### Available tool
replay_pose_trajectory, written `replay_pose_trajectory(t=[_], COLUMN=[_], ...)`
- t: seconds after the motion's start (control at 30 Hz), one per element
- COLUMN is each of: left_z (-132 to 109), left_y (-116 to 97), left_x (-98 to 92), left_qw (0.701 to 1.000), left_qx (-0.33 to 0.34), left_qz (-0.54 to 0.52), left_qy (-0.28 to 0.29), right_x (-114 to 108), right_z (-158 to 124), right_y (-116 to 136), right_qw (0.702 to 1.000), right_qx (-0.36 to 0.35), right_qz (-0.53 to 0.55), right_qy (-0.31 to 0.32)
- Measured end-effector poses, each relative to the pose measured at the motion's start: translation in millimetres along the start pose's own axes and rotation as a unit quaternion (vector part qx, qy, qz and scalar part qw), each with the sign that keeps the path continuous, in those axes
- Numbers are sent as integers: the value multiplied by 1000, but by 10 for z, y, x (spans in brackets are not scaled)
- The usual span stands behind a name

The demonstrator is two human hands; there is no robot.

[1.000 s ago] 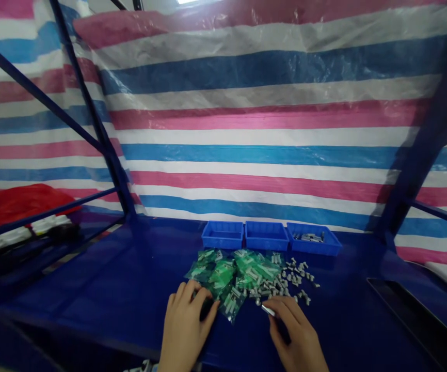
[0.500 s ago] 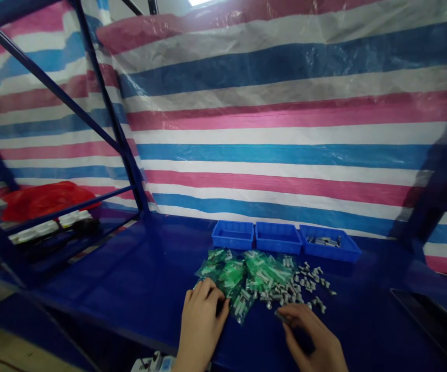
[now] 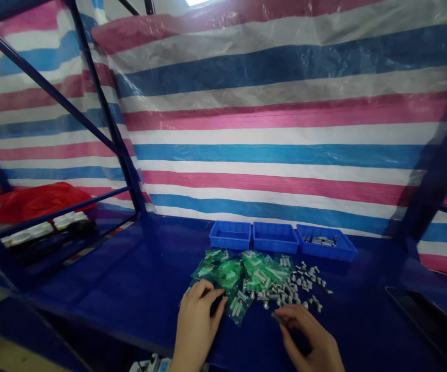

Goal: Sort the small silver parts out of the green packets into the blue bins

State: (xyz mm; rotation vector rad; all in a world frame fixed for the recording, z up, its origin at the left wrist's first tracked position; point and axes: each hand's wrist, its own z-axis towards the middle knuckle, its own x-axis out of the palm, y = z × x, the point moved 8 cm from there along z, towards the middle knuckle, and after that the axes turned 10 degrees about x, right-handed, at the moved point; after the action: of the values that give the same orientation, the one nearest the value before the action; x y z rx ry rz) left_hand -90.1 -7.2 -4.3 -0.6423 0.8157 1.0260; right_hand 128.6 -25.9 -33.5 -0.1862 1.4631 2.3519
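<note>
My left hand [image 3: 198, 318] rests at the near left edge of a pile of clear plastic bags [image 3: 229, 274] with green tint and small pale metal parts inside. Its fingers are curled, thumb and forefinger drawn close beside a bag; what lies between them is hidden. To the right, my right hand [image 3: 308, 333] pinches a small grey metal part [image 3: 277, 318] between thumb and forefinger, low over the blue table. Just beyond it, a heap of loose grey metal fittings [image 3: 285, 294] spreads out against the bags.
Three blue trays stand in a row behind the pile; the right tray [image 3: 326, 253] holds several metal pieces. A dark flat device [image 3: 428, 320] lies at the right on the blue table [image 3: 138, 279]. Blue posts and a striped sheet [image 3: 270, 181] enclose the back.
The view has shifted slightly. Both hands keep nearly the same pose, the right one still pinching the small metal part. The bags and loose fittings look unchanged.
</note>
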Motion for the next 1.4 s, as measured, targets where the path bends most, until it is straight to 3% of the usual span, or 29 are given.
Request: replay_pose_trajectory(t=[0.3, 0.43, 0.5, 0.6, 0.7, 0.8, 0.9, 1.0, 1.13, 1.2, 1.3, 1.4], left_z=[-29, -70, -51, 145, 521, 820, 871, 675, 272, 140, 42, 31], left_y=[-87, -77, -140, -454, -974, -1369, -1461, -1323, -1181, -1139, -1050, -1009], left_x=[-48, -210, -290, -256, -5, 183, 172, 154, 332, 400, 469, 469], left_qw=[999, 997, 991, 980, 978, 978, 970, 920, 768, 715, 681, 687], left_qx=[-10, 12, 25, 57, 106, 144, 134, 39, -135, -186, -232, -219], left_qz=[28, -5, -44, -131, -170, -152, -203, -390, -623, -671, -693, -692], left_qy=[-17, -76, -123, -140, -53, 5, -4, 2, 59, 60, 40, 32], right_x=[-19, -70, -199, -529, -885, -1150, -1204, -1049, -678, -518, -388, -349], right_z=[5, 9, -14, -82, -132, -145, -121, -85, -48, -49, -57, -48], right_y=[7, -26, -70, -167, -260, -343, -399, -393, -191, -59, 73, 53], right_qw=[1000, 998, 994, 980, 963, 948, 950, 956, 954, 948, 938, 922], right_qx=[-3, 22, 45, 97, 164, 211, 215, 209, 183, 172, 165, 187], right_qz=[13, 51, 76, 79, 46, 37, 76, 136, 231, 269, 304, 338], right_qy=[-4, -18, -61, -154, -211, -234, -213, -153, -55, -23, -3, 6])
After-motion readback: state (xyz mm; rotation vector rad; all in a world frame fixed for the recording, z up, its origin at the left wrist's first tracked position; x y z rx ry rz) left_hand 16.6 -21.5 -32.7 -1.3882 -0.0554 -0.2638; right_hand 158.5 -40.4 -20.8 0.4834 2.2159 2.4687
